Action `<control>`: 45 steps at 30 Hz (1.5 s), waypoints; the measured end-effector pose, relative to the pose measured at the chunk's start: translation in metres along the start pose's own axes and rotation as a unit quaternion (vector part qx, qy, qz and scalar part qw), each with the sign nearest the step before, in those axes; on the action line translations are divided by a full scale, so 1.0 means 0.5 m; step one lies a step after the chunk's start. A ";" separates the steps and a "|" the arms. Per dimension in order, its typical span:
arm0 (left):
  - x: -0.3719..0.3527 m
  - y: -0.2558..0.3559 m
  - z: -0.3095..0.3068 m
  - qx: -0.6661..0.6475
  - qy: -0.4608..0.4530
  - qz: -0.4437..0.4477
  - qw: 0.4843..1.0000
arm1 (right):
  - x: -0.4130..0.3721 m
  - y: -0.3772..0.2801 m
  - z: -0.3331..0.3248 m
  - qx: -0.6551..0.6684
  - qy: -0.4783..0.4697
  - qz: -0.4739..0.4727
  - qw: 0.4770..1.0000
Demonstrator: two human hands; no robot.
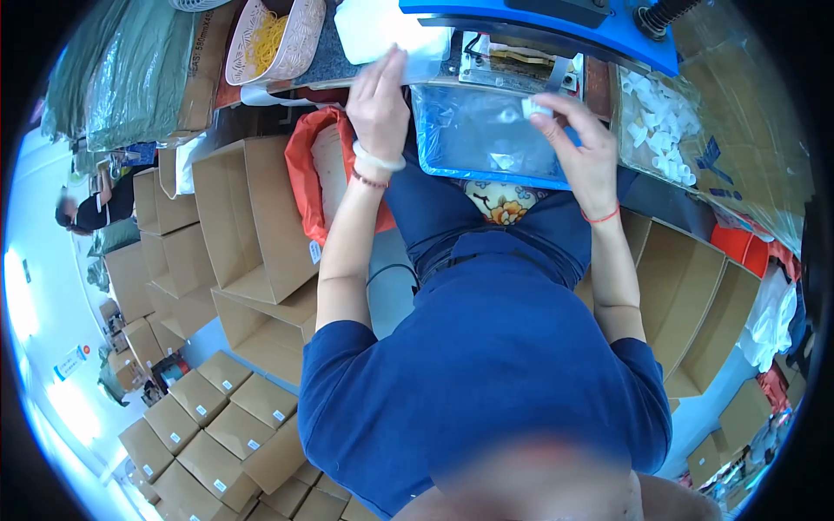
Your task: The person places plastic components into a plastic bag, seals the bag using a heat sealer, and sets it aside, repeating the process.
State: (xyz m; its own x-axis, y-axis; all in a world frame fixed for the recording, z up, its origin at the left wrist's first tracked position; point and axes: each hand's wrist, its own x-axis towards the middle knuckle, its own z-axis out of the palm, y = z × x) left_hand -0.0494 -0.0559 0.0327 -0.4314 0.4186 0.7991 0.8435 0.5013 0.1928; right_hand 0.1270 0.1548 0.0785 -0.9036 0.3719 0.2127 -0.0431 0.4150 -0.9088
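Note:
My left hand (379, 97) is at the edge of a stack of clear plastic sheets or bags (369, 35), its fingers extended and close together over them. Between the thumb and fingers of my right hand (584, 143) is a small white plastic piece (537, 108), held above a clear bin with a blue rim (486, 178). A few small pieces lie in that bin. A blue machine (556, 26) with a metal fixture (521, 69) stands just beyond the bin.
A box of white plastic pieces (665, 130) is at the right. Yellow rubber bands fill a white basket (300, 43) at the upper left. Open cardboard boxes (230, 208) and an orange-red bag (304, 165) stand left. Another person (91, 208) is far left.

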 end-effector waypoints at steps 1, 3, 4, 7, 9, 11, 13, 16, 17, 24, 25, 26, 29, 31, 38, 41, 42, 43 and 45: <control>-0.008 -0.022 0.022 0.029 -0.006 0.007 1.000 | -0.005 0.012 0.006 -0.001 -0.003 0.000 1.000; -0.067 -0.065 0.080 0.038 -0.095 -0.049 0.994 | -0.014 0.033 0.016 -0.009 -0.026 0.010 1.000; -0.101 -0.082 0.102 0.012 -0.104 -0.054 0.993 | -0.022 0.036 0.015 -0.008 -0.030 0.011 0.999; -0.091 -0.055 0.079 -0.027 -0.107 -0.094 0.989 | -0.034 0.036 0.011 -0.020 -0.014 -0.007 1.000; -0.062 -0.011 0.037 -0.193 -0.174 -0.303 0.917 | -0.058 0.042 0.012 -0.006 -0.026 0.032 0.999; -0.042 0.027 0.008 -0.206 -0.175 -0.307 0.912 | -0.062 0.053 0.025 0.008 -0.038 0.051 0.998; -0.025 0.059 -0.008 -0.367 -0.221 -0.395 0.813 | -0.040 0.059 0.035 0.012 -0.016 0.005 1.000; -0.012 0.092 -0.014 -0.416 -0.254 -0.407 0.773 | 0.016 0.006 0.004 -0.012 0.033 -0.068 0.997; -0.010 0.101 -0.013 -0.428 -0.268 -0.412 0.758 | 0.029 -0.011 -0.004 -0.007 0.040 -0.083 0.996; 0.002 0.123 -0.006 -0.440 -0.370 -0.382 0.724 | 0.061 -0.001 -0.037 -0.163 -0.105 -0.156 0.969; 0.001 0.122 -0.002 -0.439 -0.374 -0.381 0.722 | 0.067 -0.002 -0.048 -0.162 -0.101 -0.152 0.970; -0.001 0.119 0.004 -0.472 -0.407 -0.365 0.692 | 0.072 -0.003 -0.058 -0.189 -0.160 -0.137 0.959; -0.008 0.119 0.024 -0.550 -0.456 -0.387 0.584 | 0.078 0.027 -0.056 -0.176 -0.227 -0.075 0.955; -0.030 0.120 0.045 -0.610 -0.459 -0.453 0.461 | 0.076 0.062 -0.044 -0.131 -0.240 -0.025 0.962; -0.004 0.090 0.185 -0.676 -0.305 -0.537 0.403 | 0.065 0.133 -0.144 -0.403 0.105 -0.023 0.909; -0.001 0.096 0.187 -0.654 -0.309 -0.543 0.426 | 0.086 0.278 -0.178 -0.490 0.070 -0.097 0.863; 0.000 0.093 0.182 -0.654 -0.309 -0.542 0.429 | 0.082 0.276 -0.177 -0.489 0.073 -0.099 0.863; -0.001 0.090 0.175 -0.634 -0.338 -0.534 0.445 | 0.081 0.272 -0.177 -0.492 0.073 -0.063 0.865; 0.012 0.087 0.128 -0.522 -0.430 -0.484 0.556 | 0.074 0.263 -0.176 -0.490 0.063 -0.032 0.869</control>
State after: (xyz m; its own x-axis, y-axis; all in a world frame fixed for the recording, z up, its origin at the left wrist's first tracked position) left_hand -0.0356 0.0169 0.0092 -0.4601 0.7668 -0.4475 -0.3845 0.2822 0.8789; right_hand 0.1255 0.2958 -0.0015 -0.8566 0.3836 0.3450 0.3470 0.9233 -0.1649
